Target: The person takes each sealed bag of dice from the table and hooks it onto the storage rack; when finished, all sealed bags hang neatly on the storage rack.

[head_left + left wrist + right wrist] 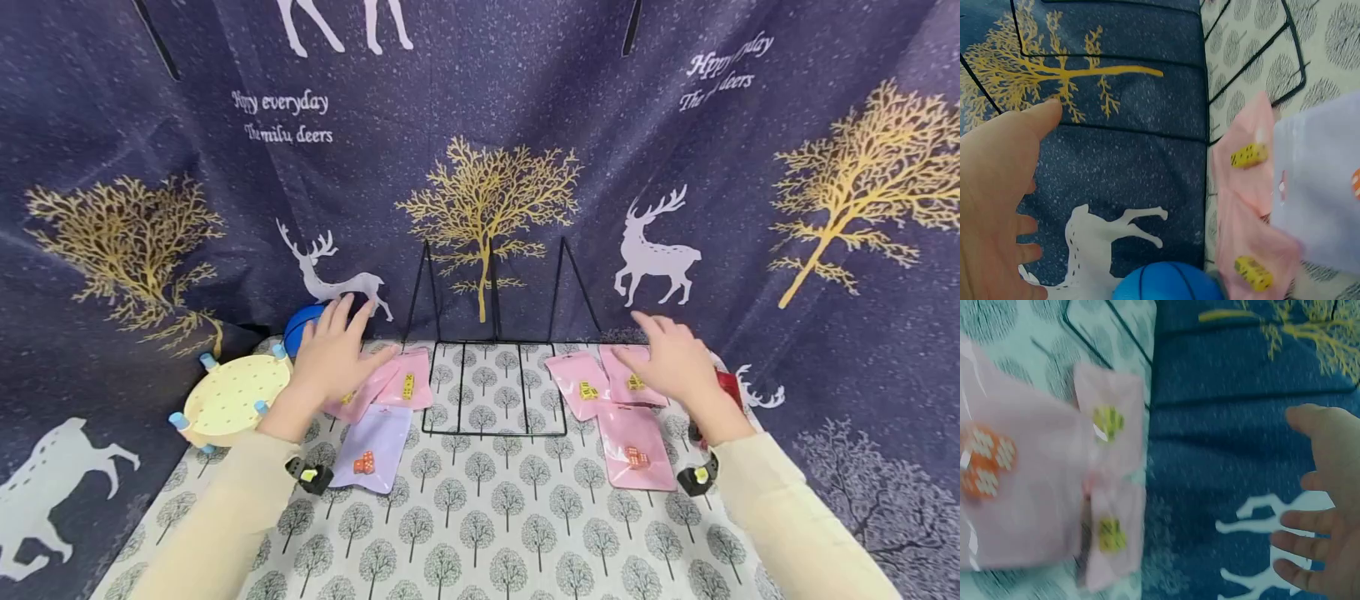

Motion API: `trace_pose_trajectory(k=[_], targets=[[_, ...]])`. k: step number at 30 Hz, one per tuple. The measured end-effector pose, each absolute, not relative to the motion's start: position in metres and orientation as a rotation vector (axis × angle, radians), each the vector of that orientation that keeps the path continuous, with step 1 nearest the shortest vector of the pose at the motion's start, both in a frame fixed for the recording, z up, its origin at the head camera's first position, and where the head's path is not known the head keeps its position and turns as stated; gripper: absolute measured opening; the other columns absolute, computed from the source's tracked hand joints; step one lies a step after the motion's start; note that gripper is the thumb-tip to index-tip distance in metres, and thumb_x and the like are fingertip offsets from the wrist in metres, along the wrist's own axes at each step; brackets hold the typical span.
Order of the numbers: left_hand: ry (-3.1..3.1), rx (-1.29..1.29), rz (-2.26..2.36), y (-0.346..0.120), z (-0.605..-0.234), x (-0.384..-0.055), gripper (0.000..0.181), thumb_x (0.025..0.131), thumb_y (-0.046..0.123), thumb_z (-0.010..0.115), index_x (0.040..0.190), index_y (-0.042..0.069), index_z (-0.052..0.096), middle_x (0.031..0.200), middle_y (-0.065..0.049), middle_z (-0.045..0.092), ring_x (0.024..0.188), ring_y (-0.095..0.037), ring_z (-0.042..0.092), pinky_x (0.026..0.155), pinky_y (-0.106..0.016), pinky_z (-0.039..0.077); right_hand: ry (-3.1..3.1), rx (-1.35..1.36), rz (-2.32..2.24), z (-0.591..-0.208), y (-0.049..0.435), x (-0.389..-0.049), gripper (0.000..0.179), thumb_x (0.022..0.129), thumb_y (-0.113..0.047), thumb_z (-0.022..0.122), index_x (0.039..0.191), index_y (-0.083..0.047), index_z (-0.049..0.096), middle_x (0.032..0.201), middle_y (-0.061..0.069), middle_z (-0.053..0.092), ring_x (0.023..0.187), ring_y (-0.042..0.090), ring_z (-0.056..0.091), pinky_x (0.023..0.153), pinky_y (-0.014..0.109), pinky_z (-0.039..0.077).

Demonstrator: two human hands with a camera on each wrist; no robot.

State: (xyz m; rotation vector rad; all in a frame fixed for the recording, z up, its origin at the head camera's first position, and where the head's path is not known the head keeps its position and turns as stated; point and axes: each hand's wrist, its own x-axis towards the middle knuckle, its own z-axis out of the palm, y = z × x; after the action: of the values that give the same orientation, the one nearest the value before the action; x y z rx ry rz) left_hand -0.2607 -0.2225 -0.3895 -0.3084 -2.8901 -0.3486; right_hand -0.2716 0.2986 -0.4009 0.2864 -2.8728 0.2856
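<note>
My left hand (330, 354) hovers with spread fingers over the left pouches, holding nothing. Below it are a pink pouch with yellow dice (414, 367), another pink one partly hidden by the hand, and a lavender pouch with orange dice (386, 429). On the other side my right hand (671, 367) is raised with its fingers extended, nothing in it. Near it lie two pink pouches with yellow dice (572, 371) and a larger pink pouch with orange dice (637, 425). Between the two groups stands a black wire rack (495, 434).
At the left is a round yellow perforated board (236, 392) with light-blue legs. Behind my left hand sits a blue ball (298, 327). A red object (729, 387) is partly hidden by my right wrist. A dark deer-print curtain (510, 92) hangs behind the tree-print tabletop (420, 533).
</note>
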Motion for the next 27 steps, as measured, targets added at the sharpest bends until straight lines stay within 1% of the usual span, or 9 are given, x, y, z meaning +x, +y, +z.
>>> trace_pose_trajectory(k=[4, 7, 9, 11, 14, 18, 20, 23, 27], targets=[[-2.839, -0.303, -0.428, -0.222, -0.398, -0.245, 0.087, 0.097, 0.059, 0.062, 0.163, 0.013, 0.029, 0.165, -0.025, 0.024, 0.149, -0.052, 0.023, 0.11, -0.076, 0.022, -2.853, 0.408, 0.379, -0.416, 0.281, -0.262, 0.07, 0.099, -0.056, 0.062, 0.147, -0.006, 0.054, 0.133, 0.027, 0.061, 0.115, 0.05, 0.061, 0.086, 0.068, 0.051], [-2.826, -0.291, -0.472, -0.222, -0.407, -0.234, 0.087, 0.097, 0.06, 0.062, 0.162, 0.011, 0.031, 0.162, -0.026, 0.029, 0.145, -0.053, 0.03, 0.107, -0.076, 0.029, -2.849, 0.488, 0.471, -0.428, 0.266, -0.254, 0.059, 0.098, -0.048, 0.068, 0.14, -0.006, 0.061, 0.117, 0.019, 0.071, 0.097, 0.036, 0.07, 0.076, 0.055, 0.057], [-2.821, -0.289, -0.502, -0.223, -0.413, -0.227, 0.087, 0.098, 0.058, 0.063, 0.161, 0.008, 0.032, 0.159, -0.027, 0.034, 0.141, -0.053, 0.035, 0.103, -0.075, 0.035, -2.871, 0.526, 0.532, -0.437, 0.256, -0.248, 0.054, 0.098, -0.044, 0.07, 0.136, -0.007, 0.064, 0.106, 0.011, 0.074, 0.086, 0.026, 0.07, 0.07, 0.047, 0.057], [-2.824, -0.279, -0.538, -0.224, -0.419, -0.22, 0.087, 0.098, 0.057, 0.064, 0.161, 0.006, 0.033, 0.155, -0.028, 0.039, 0.136, -0.054, 0.04, 0.098, -0.074, 0.04, -2.913, 0.531, 0.575, -0.447, 0.247, -0.243, 0.05, 0.097, -0.042, 0.072, 0.134, -0.008, 0.066, 0.098, 0.003, 0.074, 0.078, 0.018, 0.067, 0.065, 0.041, 0.055], [-2.843, -0.263, -0.611, -0.225, -0.43, -0.211, 0.088, 0.097, 0.056, 0.065, 0.16, 0.003, 0.033, 0.15, -0.03, 0.043, 0.132, -0.054, 0.044, 0.096, -0.074, 0.041, -2.975, 0.536, 0.617, -0.463, 0.237, -0.236, 0.047, 0.096, -0.04, 0.073, 0.131, -0.01, 0.067, 0.089, -0.006, 0.071, 0.067, 0.01, 0.061, 0.06, 0.035, 0.051], [-2.889, -0.209, -0.672, -0.23, -0.447, -0.201, 0.09, 0.098, 0.061, 0.062, 0.158, 0.0, 0.036, 0.152, -0.033, 0.042, 0.134, -0.057, 0.043, 0.102, -0.075, 0.037, -3.024, 0.559, 0.663, -0.482, 0.228, -0.23, 0.047, 0.095, -0.037, 0.075, 0.131, -0.008, 0.068, 0.081, -0.012, 0.068, 0.063, 0.005, 0.057, 0.062, 0.034, 0.051], [-2.912, -0.18, -0.691, -0.234, -0.456, -0.197, 0.09, 0.098, 0.062, 0.062, 0.156, -0.003, 0.038, 0.151, -0.035, 0.042, 0.134, -0.058, 0.044, 0.104, -0.075, 0.036, -3.039, 0.561, 0.686, -0.489, 0.224, -0.227, 0.048, 0.094, -0.036, 0.076, 0.131, -0.007, 0.068, 0.078, -0.014, 0.067, 0.063, 0.005, 0.057, 0.061, 0.034, 0.051], [-2.954, -0.124, -0.69, -0.239, -0.468, -0.189, 0.091, 0.096, 0.062, 0.063, 0.152, -0.007, 0.042, 0.147, -0.038, 0.046, 0.13, -0.059, 0.047, 0.102, -0.073, 0.039, -3.05, 0.546, 0.69, -0.499, 0.22, -0.224, 0.048, 0.092, -0.035, 0.079, 0.13, -0.008, 0.069, 0.077, -0.014, 0.064, 0.064, 0.006, 0.056, 0.062, 0.035, 0.051], [-3.034, -0.051, -0.664, -0.242, -0.483, -0.178, 0.095, 0.094, 0.064, 0.065, 0.152, -0.008, 0.041, 0.141, -0.041, 0.049, 0.126, -0.06, 0.049, 0.096, -0.073, 0.043, -3.048, 0.533, 0.644, -0.51, 0.217, -0.221, 0.043, 0.089, -0.034, 0.082, 0.125, -0.012, 0.072, 0.076, -0.014, 0.06, 0.064, 0.007, 0.053, 0.062, 0.034, 0.049]])
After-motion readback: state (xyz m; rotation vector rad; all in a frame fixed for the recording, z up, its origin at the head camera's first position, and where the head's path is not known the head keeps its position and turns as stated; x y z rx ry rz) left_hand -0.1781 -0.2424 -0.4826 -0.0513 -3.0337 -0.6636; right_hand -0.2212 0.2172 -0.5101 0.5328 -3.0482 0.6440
